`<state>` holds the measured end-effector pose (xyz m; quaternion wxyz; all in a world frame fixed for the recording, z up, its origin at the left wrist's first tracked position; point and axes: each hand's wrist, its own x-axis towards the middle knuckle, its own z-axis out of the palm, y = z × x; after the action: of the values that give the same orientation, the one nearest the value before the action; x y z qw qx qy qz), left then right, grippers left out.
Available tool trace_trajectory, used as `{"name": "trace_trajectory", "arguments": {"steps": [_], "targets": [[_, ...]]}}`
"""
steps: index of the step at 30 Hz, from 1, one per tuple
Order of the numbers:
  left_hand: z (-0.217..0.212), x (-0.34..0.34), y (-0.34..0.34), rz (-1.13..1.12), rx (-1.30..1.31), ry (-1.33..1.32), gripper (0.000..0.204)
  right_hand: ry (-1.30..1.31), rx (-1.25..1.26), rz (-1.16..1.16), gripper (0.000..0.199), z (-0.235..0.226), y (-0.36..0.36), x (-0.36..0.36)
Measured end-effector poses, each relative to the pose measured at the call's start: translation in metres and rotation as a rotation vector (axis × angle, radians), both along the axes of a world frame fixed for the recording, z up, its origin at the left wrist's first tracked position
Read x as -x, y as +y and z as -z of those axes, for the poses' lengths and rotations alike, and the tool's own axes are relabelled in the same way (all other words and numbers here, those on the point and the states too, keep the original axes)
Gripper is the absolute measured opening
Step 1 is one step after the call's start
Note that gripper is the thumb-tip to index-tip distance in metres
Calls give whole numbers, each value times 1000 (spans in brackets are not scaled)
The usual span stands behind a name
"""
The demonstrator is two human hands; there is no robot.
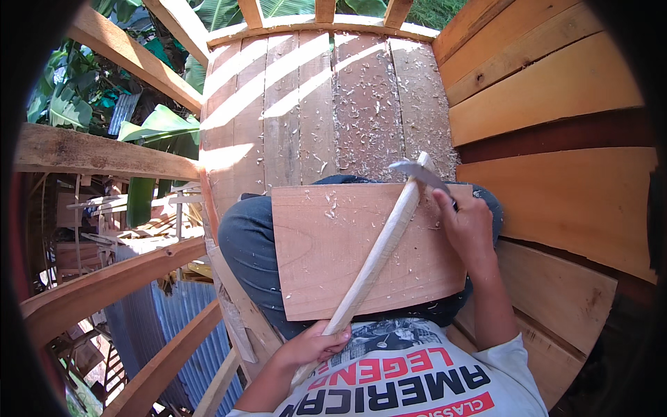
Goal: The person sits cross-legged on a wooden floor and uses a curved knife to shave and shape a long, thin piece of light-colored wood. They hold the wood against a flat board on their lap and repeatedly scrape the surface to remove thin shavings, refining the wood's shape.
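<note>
Fingers of the left hand (310, 347) clenched round a wooden stick (379, 255) at its near part, right hand (467, 222) grasping a curved-bladed knife (432, 179) at the far end, stick slanting, I note, across a wide lap board (316, 243).

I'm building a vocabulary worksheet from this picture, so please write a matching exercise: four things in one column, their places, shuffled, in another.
Things
1. Pale, long wooden stick
2. Flat, rectangular light-brown wooden board
3. Knife with a curved grey metal blade
4. Broad green leaves

Places
A. Over the dark blue trousers, beneath the stick
B. Beyond the brown wooden railing, on the left
C. In the left hand
D. In the right hand

Pairs: 1-C, 2-A, 3-D, 4-B
</note>
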<state>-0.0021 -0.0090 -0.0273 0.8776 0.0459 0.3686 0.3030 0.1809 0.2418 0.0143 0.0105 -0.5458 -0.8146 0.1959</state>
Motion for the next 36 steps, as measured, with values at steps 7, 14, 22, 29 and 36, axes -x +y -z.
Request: {"name": "trace_trajectory", "arguments": {"steps": [7, 14, 22, 29, 36], "targets": [[9, 1, -10, 20, -15, -78, 24, 74, -260, -21, 54, 15, 6, 1], [9, -3, -8, -23, 9, -117, 27, -10, -106, -114, 54, 2, -7, -16], [11, -5, -8, -37, 5, -216, 23, -51, -73, -217, 55, 3, -18, -20], [15, -8, -9, -56, 11, -245, 25, 13, -61, -194, 55, 13, -33, -24], [10, -12, -2, -38, 63, -216, 30, -8, -71, -253, 53, 8, -34, -22]]}}
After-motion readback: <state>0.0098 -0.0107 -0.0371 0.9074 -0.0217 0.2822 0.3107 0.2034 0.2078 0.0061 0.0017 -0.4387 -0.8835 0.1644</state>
